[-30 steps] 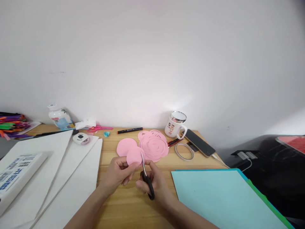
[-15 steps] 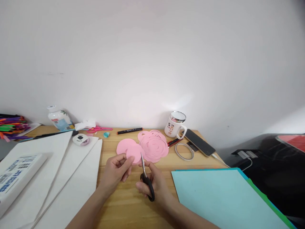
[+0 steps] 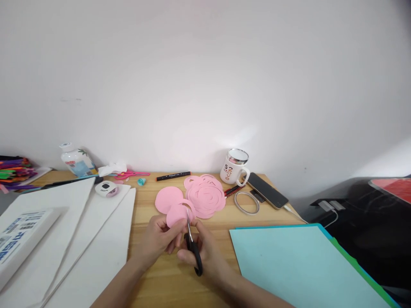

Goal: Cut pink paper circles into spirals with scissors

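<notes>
Between its thumb and fingers my left hand [image 3: 162,235] pinches a pink paper circle [image 3: 176,214], held up over the table. My right hand [image 3: 205,248] grips black-handled scissors [image 3: 192,248], their blades at the circle's right side. A curved strip [image 3: 192,206] stands partly away from the circle along its upper right edge. Behind the held piece lies another pink paper disc [image 3: 167,197]. To the right of that is a pile of pink spiral-cut paper [image 3: 206,196]. The fingertips behind the paper are hidden.
White sheets [image 3: 112,231] and a white box [image 3: 24,235] lie left; light-blue paper [image 3: 302,265] lies right. Along the back are a bottle [image 3: 77,160], pink scissors [image 3: 131,174], a marker [image 3: 173,176], a mug [image 3: 233,171], a tape ring [image 3: 236,204] and a phone [image 3: 268,190].
Both hands have come slightly nearer and lower with the paper and scissors. A cut strip now shows curling off the circle's upper right edge. The view has shifted a little.
</notes>
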Available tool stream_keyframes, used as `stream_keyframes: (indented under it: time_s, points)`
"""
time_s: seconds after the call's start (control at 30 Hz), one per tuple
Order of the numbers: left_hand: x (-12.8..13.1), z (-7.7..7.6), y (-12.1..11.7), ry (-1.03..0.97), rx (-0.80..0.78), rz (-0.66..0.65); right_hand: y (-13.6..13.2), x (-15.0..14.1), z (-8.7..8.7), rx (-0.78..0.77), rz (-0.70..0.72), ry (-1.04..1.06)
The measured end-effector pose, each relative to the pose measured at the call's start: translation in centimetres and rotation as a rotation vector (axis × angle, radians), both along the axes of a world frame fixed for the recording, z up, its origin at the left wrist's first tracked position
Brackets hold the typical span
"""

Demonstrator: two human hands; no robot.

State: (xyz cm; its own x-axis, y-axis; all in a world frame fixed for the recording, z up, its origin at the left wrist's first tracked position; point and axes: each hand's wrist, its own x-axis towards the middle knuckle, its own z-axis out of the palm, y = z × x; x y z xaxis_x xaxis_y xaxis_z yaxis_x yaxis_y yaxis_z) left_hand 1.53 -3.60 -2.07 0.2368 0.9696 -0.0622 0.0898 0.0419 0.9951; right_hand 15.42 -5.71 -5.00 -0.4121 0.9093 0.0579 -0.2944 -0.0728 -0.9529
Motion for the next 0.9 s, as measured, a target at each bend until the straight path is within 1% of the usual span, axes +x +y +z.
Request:
stream_keyframes:
  time_s: [0.07, 0.13, 0.37, 0.67, 0.9]
  points:
    - [0.02, 0.03, 0.02, 0.018, 0.009, -0.033, 0.18, 0.05, 0.10, 0.029, -0.003, 0.053]
    - [0.03, 0.07, 0.07, 0.023, 0.012, -0.044, 0.30, 0.12, 0.06, 0.029, -0.016, 0.061]
    - [-0.20, 0.19, 0.08, -0.003, -0.005, -0.008, 0.30, 0.27, 0.14, -0.040, -0.029, 0.006]
    - [-0.36, 0.30, 0.37, -0.036, 0.012, 0.020, 0.24, 0.39, 0.45, -0.048, -0.046, -0.094]
    - [-0.54, 0.53, 0.38, -0.037, 0.017, 0.041, 0.24, 0.55, -0.06, -0.047, -0.039, -0.122]
